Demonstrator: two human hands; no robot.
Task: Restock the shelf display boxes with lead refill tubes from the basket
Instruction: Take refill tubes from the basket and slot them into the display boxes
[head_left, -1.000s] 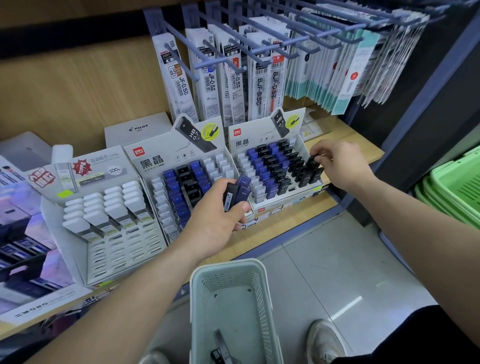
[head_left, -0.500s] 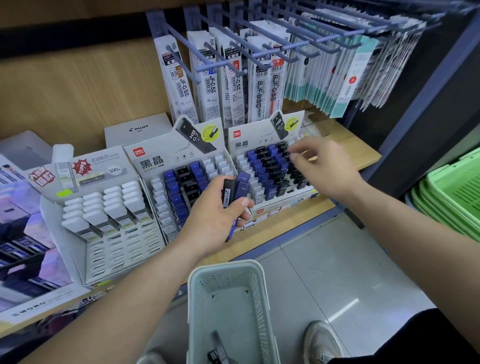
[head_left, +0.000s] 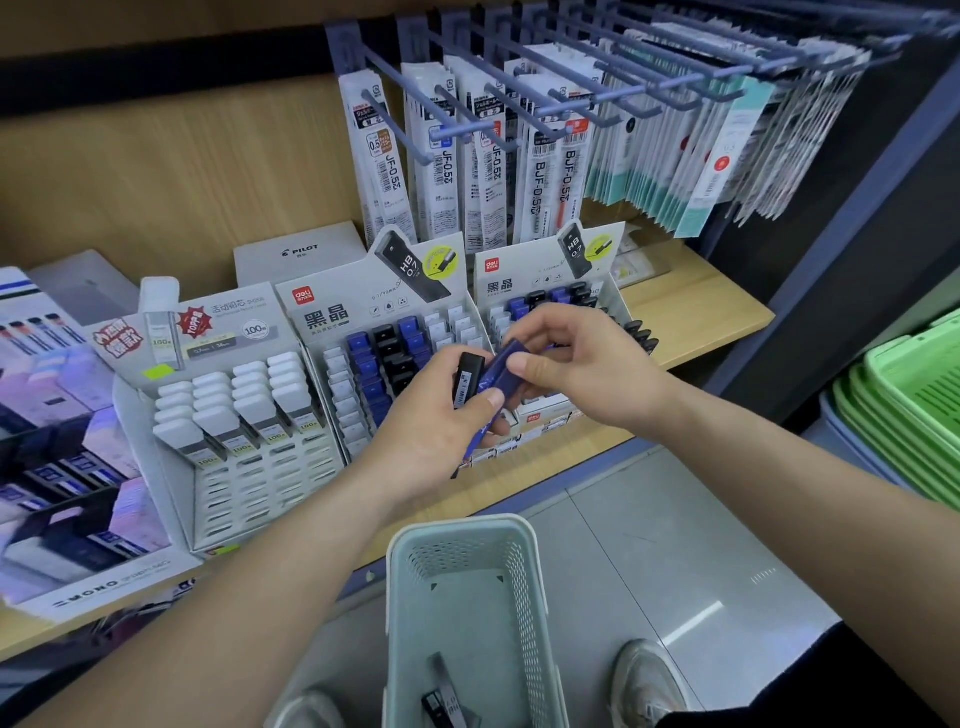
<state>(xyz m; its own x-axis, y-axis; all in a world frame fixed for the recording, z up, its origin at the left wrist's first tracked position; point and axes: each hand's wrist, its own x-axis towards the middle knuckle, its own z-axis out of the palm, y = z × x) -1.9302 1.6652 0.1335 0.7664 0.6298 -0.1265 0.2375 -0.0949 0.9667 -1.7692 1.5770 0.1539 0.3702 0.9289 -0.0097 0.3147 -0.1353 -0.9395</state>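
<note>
My left hand (head_left: 441, 431) grips a small bunch of lead refill tubes, a black one (head_left: 466, 382) and blue ones, in front of the shelf. My right hand (head_left: 582, 364) pinches the top of a blue tube (head_left: 501, 371) in that bunch. Behind the hands stand two display boxes: the middle box (head_left: 363, 312) with blue, black and white tubes, and the right box (head_left: 519, 283), partly hidden by my hands. A pale perforated basket (head_left: 524, 582) sits below, with two dark tubes (head_left: 444, 696) at its bottom.
A white-tube display box (head_left: 228, 395) stands at the left, with Mono cartons (head_left: 62, 467) beyond it. Hanging refill packets (head_left: 483, 171) on hooks fill the space above. Stacked green baskets (head_left: 914, 400) sit at the right. My shoes (head_left: 649, 680) are on the grey floor.
My right hand has left the right display box and come back left to the bunch in my left hand, taking hold of a blue tube. The left hand stayed about where it was.
</note>
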